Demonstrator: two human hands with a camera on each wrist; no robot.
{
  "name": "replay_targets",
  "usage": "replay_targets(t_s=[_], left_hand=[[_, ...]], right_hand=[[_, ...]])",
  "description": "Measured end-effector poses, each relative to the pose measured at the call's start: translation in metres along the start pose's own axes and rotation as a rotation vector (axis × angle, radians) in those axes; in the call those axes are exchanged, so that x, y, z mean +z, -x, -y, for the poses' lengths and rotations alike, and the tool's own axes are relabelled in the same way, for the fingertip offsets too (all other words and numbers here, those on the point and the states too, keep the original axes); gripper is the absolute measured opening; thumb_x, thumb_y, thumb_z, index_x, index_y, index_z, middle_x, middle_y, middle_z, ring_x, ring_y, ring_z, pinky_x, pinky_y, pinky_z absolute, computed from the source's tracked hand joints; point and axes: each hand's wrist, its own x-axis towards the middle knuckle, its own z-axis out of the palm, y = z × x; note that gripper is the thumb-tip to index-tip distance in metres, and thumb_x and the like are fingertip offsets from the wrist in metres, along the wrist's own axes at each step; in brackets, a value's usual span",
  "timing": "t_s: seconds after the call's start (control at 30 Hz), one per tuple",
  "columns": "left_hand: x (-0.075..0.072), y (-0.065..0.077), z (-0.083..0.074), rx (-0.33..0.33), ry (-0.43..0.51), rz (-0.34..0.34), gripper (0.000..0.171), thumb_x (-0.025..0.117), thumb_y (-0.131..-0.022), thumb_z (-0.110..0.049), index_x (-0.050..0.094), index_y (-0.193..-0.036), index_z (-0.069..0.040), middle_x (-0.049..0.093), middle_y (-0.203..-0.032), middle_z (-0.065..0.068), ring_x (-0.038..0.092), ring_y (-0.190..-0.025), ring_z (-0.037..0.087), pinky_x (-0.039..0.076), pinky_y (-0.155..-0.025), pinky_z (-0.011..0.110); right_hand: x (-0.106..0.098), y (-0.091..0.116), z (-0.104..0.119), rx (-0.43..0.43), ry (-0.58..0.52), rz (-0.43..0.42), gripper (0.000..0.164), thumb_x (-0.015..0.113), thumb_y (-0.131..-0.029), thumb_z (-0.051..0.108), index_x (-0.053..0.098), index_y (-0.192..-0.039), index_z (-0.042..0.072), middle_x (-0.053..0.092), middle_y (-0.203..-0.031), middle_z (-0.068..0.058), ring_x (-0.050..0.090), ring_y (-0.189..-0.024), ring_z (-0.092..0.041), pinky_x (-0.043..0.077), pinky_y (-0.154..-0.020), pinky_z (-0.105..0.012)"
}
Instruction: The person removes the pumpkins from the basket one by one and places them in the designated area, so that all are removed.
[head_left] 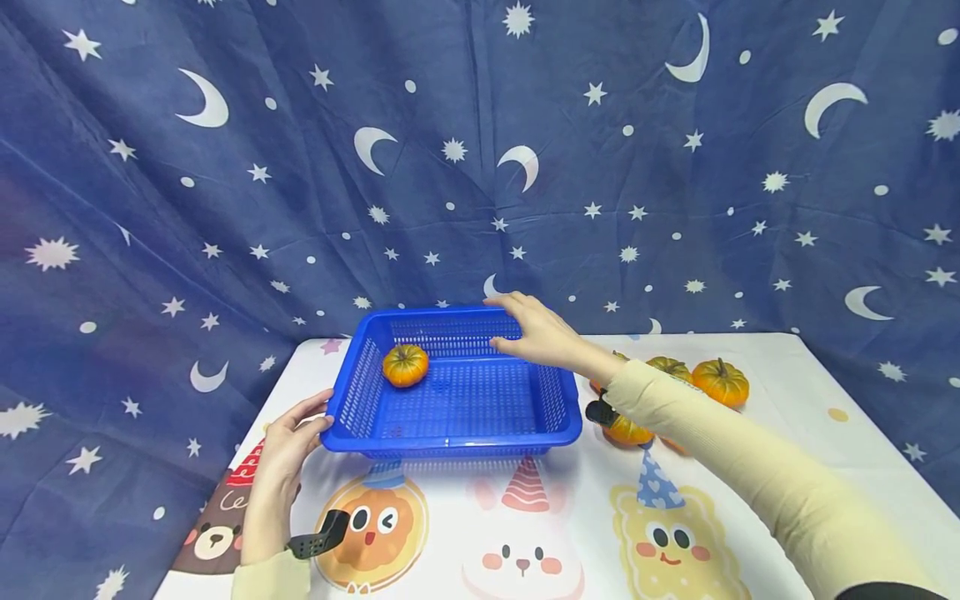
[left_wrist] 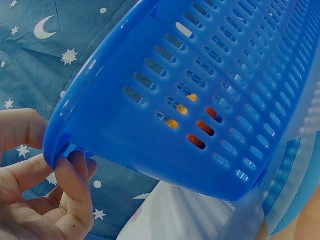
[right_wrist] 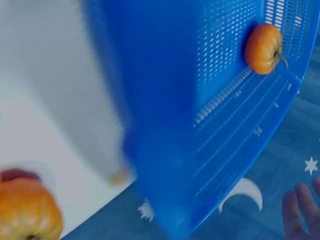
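A blue plastic basket (head_left: 465, 439) with slotted walls stands on the table, tilted a little in the head view. One small orange pumpkin (head_left: 406, 366) lies inside it, toward the left. My left hand (head_left: 283, 446) pinches the basket's left rim between thumb and fingers, which the left wrist view shows close up (left_wrist: 65, 195). Over the far right part of the basket hovers my right hand (head_left: 536, 333), fingers spread and holding nothing. In the right wrist view only some fingertips (right_wrist: 302, 210) show, apart from the rim.
Several more pumpkins (head_left: 721, 382) sit right of the basket, partly hidden behind my right forearm. The white tablecloth (head_left: 795, 392) bears cartoon prints. A dark blue curtain (head_left: 450, 108) with moons and stars hangs behind the table.
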Motion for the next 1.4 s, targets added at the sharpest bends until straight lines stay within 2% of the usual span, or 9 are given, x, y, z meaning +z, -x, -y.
replay_targets(t_s=[0.27, 0.43, 0.63, 0.77, 1.03, 1.4], left_hand=[[0.0, -0.002, -0.001, 0.012, -0.005, 0.001, 0.05, 0.057, -0.09, -0.005, 0.048, -0.139, -0.002, 0.057, -0.096, -0.016, 0.059, -0.082, -0.003, 0.05, -0.074, 0.015], [-0.002, -0.002, -0.001, 0.017, -0.011, 0.003, 0.05, 0.057, -0.091, -0.006, 0.048, -0.14, -0.002, 0.056, -0.095, -0.017, 0.059, -0.082, -0.004, 0.05, -0.074, 0.015], [-0.005, -0.001, -0.001, 0.013, -0.029, -0.002, 0.049, 0.057, -0.091, -0.006, 0.048, -0.14, -0.002, 0.055, -0.097, -0.016, 0.059, -0.081, -0.004, 0.05, -0.074, 0.015], [-0.006, 0.0, -0.001, 0.016, -0.03, -0.004, 0.049, 0.057, -0.091, -0.006, 0.048, -0.139, -0.002, 0.056, -0.097, -0.015, 0.059, -0.082, -0.004, 0.05, -0.074, 0.015], [-0.008, 0.0, -0.001, 0.014, -0.024, -0.014, 0.049, 0.058, -0.09, -0.006, 0.049, -0.139, -0.002, 0.056, -0.098, -0.015, 0.059, -0.083, -0.004, 0.05, -0.074, 0.015], [-0.002, 0.0, 0.0, 0.022, -0.002, -0.007, 0.048, 0.057, -0.09, -0.004, 0.05, -0.138, -0.001, 0.057, -0.095, -0.015, 0.059, -0.08, -0.002, 0.05, -0.073, 0.016]], right_hand=[[0.022, -0.026, 0.02, -0.057, -0.034, 0.028, 0.062, 0.067, -0.086, 0.034, 0.045, -0.142, 0.018, 0.05, -0.141, -0.006, 0.044, -0.133, -0.026, 0.037, -0.11, -0.047], [0.038, -0.039, 0.032, -0.05, -0.071, 0.061, 0.064, 0.067, -0.085, 0.032, 0.044, -0.143, 0.018, 0.048, -0.142, -0.006, 0.045, -0.131, -0.027, 0.04, -0.107, -0.048], [0.062, -0.056, 0.044, -0.034, -0.068, 0.068, 0.065, 0.069, -0.083, 0.032, 0.045, -0.142, 0.019, 0.044, -0.147, -0.007, 0.04, -0.137, -0.03, 0.037, -0.11, -0.048], [0.078, -0.068, 0.048, -0.007, -0.079, 0.08, 0.067, 0.071, -0.082, 0.031, 0.045, -0.142, 0.02, 0.043, -0.148, -0.008, 0.034, -0.142, -0.033, 0.033, -0.113, -0.05], [0.103, -0.087, 0.053, 0.018, -0.053, 0.085, 0.069, 0.072, -0.081, 0.035, 0.045, -0.142, 0.019, 0.049, -0.141, -0.005, 0.046, -0.129, -0.028, 0.042, -0.105, -0.043], [0.128, -0.091, 0.048, 0.067, -0.082, 0.109, 0.07, 0.072, -0.081, 0.04, 0.045, -0.142, 0.019, 0.049, -0.139, -0.007, 0.048, -0.124, -0.027, 0.042, -0.104, -0.043]])
